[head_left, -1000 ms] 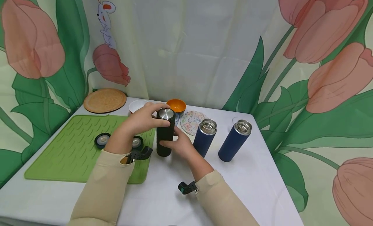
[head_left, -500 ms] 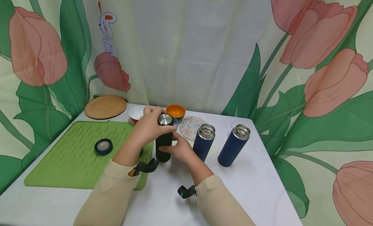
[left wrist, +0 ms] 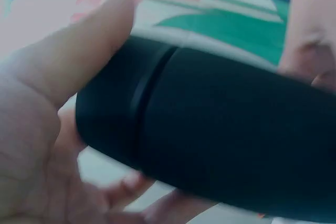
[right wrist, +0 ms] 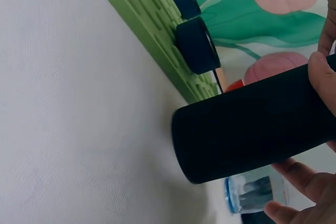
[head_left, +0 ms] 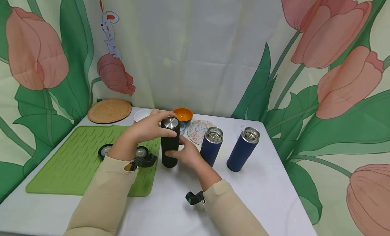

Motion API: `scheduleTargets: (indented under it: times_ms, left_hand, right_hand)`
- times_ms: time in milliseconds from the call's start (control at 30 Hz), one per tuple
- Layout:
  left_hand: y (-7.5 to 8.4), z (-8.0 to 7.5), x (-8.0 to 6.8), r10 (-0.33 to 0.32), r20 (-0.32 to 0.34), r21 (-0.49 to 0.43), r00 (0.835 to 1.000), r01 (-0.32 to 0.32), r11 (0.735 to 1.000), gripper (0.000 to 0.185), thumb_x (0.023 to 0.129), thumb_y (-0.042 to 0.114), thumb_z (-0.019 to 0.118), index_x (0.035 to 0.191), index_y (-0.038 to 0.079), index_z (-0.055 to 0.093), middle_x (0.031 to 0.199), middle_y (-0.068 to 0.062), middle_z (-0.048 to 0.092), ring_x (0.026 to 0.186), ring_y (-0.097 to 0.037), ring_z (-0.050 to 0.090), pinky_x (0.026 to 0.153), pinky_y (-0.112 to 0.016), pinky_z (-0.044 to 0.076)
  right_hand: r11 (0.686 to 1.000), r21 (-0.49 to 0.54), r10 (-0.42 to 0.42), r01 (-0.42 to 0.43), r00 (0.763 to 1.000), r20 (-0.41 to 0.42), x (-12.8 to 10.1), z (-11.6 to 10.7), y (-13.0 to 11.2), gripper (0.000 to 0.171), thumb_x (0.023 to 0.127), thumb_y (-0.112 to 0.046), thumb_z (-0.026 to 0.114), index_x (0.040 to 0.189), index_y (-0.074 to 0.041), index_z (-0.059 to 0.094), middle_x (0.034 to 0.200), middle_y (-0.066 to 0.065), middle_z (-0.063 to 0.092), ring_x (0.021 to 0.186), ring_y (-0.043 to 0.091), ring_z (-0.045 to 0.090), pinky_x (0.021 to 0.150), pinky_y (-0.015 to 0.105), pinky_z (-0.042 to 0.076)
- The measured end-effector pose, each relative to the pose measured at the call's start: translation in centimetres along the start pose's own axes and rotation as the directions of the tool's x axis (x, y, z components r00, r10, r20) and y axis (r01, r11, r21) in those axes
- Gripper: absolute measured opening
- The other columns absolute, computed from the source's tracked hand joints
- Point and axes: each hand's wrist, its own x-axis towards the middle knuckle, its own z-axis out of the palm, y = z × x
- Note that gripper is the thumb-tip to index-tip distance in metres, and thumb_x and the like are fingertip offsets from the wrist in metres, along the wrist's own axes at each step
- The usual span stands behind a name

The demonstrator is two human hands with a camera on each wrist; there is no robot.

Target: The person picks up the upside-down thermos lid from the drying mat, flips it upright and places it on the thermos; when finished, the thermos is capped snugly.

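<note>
A black thermos [head_left: 168, 146] with a silver-topped lid [head_left: 170, 122] stands upright at the right edge of the green mat. My left hand [head_left: 147, 127] grips the lid from the left, thumb on the near side and fingers behind. In the left wrist view, a groove separates the lid [left wrist: 113, 103] from the body [left wrist: 226, 129]. My right hand [head_left: 189, 154] holds the body lower down, thumb across the front. Two dark lids [head_left: 105, 150] lie on the mat, partly hidden by my left arm; the right wrist view shows the nearer lid [right wrist: 197, 45].
Two lidless blue thermoses [head_left: 211, 148] stand right of my right hand. Behind are an orange bowl [head_left: 183, 114], a white bowl [head_left: 141, 115], a patterned round mat [head_left: 198, 130] and a round wooden board [head_left: 109, 111]. The green mat [head_left: 73, 161] covers the table's left side.
My left hand turned to the right on the lid, then swung back left, uncovering the second lid on the mat. My right hand keeps its hold on the thermos body.
</note>
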Motion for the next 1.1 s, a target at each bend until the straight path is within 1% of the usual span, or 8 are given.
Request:
scheduleTargets:
  times_ms: [100,200,333,433,600,767,967,1100]
  left_hand:
    - [0.5,1.4,-0.6,-0.070,-0.138,0.000,0.988,0.071,0.997,0.077,0.089,0.053,0.084,0.148,0.016,0.052,0.150,-0.020,0.040,0.117,-0.036,0.060,0.099,-0.053,0.053]
    - [0.9,3.2,-1.1,-0.141,-0.281,0.000,0.949,0.147,0.989,0.086,0.083,0.059,0.087,0.138,0.005,0.051,0.152,-0.023,0.037,0.106,-0.036,0.064,0.091,-0.048,0.057]
    - [0.8,4.1,-1.4,-0.138,-0.388,0.017,0.911,0.157,0.987,0.079,0.079,0.058,0.090,0.127,0.006,0.055,0.150,-0.023,0.039,0.095,-0.035,0.065,0.082,-0.045,0.058]
    - [0.4,3.5,-1.2,-0.084,-0.369,0.046,0.926,0.109,0.993,0.073,0.081,0.055,0.090,0.131,0.012,0.061,0.148,-0.020,0.043,0.099,-0.036,0.066,0.085,-0.048,0.058]
    - [-0.3,1.8,-0.5,-0.032,-0.214,0.067,0.976,0.047,0.997,0.076,0.085,0.052,0.088,0.149,0.024,0.058,0.148,-0.015,0.046,0.113,-0.037,0.067,0.096,-0.053,0.055]
    - [-1.0,0.4,-0.2,0.019,-0.095,0.072,0.995,-0.012,0.997,0.074,0.089,0.043,0.087,0.154,0.028,0.055,0.149,-0.013,0.045,0.110,-0.035,0.067,0.097,-0.052,0.055]
    - [-0.7,1.7,-0.5,0.012,-0.165,0.033,0.986,-0.006,0.999,0.074,0.090,0.047,0.085,0.149,0.015,0.055,0.151,-0.016,0.041,0.108,-0.033,0.068,0.095,-0.050,0.058]
    - [0.9,3.7,-1.4,-0.092,-0.323,0.054,0.942,0.116,0.992,0.089,0.086,0.064,0.081,0.143,0.004,0.048,0.153,-0.020,0.036,0.103,-0.037,0.066,0.090,-0.051,0.059]
  right_hand:
    - [1.000,-0.007,0.007,-0.007,1.000,0.004,-0.1,0.1,0.1,0.077,0.086,-0.043,0.088,0.154,-0.031,0.054,0.146,0.010,0.062,0.136,0.039,0.059,0.110,0.059,0.049]
    - [1.000,0.000,0.017,-0.017,1.000,0.018,-0.3,0.3,0.1,0.080,0.086,-0.041,0.089,0.156,-0.025,0.053,0.149,0.013,0.061,0.139,0.042,0.057,0.112,0.059,0.049]
    - [1.000,0.009,0.001,-0.002,1.000,0.031,-0.3,0.5,0.1,0.079,0.085,-0.042,0.089,0.154,-0.022,0.055,0.149,0.011,0.062,0.139,0.039,0.057,0.111,0.058,0.049]
    - [1.000,0.008,-0.018,0.018,1.000,0.016,-0.1,0.5,0.2,0.074,0.085,-0.042,0.089,0.151,-0.023,0.059,0.146,0.005,0.065,0.140,0.036,0.057,0.113,0.058,0.048]
    - [1.000,0.013,-0.014,0.014,1.000,-0.003,0.2,0.2,0.2,0.068,0.085,-0.042,0.089,0.146,-0.025,0.064,0.144,0.001,0.066,0.143,0.033,0.055,0.118,0.059,0.043]
    - [0.999,0.033,-0.012,0.012,1.000,0.011,0.3,0.1,0.2,0.065,0.084,-0.042,0.090,0.143,-0.029,0.065,0.145,0.001,0.065,0.143,0.031,0.055,0.118,0.060,0.042]
    - [1.000,0.016,0.011,-0.011,1.000,-0.008,0.2,0.0,0.3,0.074,0.085,-0.044,0.089,0.150,-0.025,0.060,0.153,0.003,0.061,0.148,0.033,0.051,0.120,0.060,0.041]
    - [1.000,0.000,-0.006,0.006,1.000,-0.014,0.1,0.1,0.3,0.082,0.086,-0.042,0.089,0.157,-0.022,0.052,0.161,0.004,0.054,0.154,0.033,0.045,0.123,0.060,0.039]
